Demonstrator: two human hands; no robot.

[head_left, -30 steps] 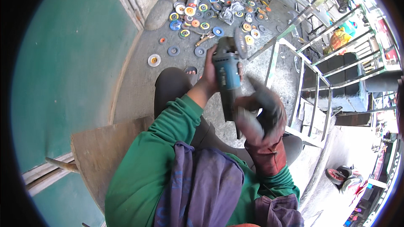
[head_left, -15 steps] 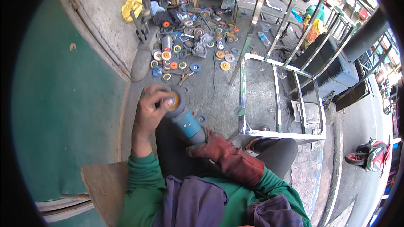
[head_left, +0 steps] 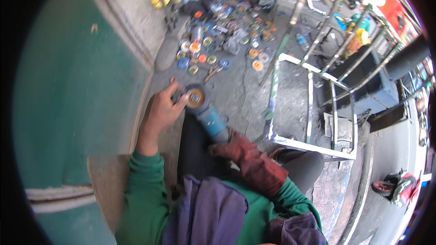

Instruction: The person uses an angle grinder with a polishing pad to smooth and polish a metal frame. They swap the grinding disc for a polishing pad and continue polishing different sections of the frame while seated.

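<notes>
An angle grinder with a blue body is held over the person's lap, above the grey concrete floor. Its long axis is seen to run from the near right, where the tail is buried in the right hand, up to the far left, where the head and its round disc with an orange centre are turned toward the camera. The right hand is covered by a worn red-brown glove, and its grip is closed around the rear of the grinder body. The bare left hand is placed just left of the head, touching it; the fingers are curled partly around the disc guard, though how firmly it is grasped cannot be told because of blur. The disc therefore lies at the left hand, which is the nearer of the two to it, while the right hand is set at the opposite end of the tool.

Farther off on the floor, a scatter of round discs in orange, blue and yellow is laid out loose, not in any container. To the right, a welded metal frame is stood on the floor, well apart from both hands.
</notes>
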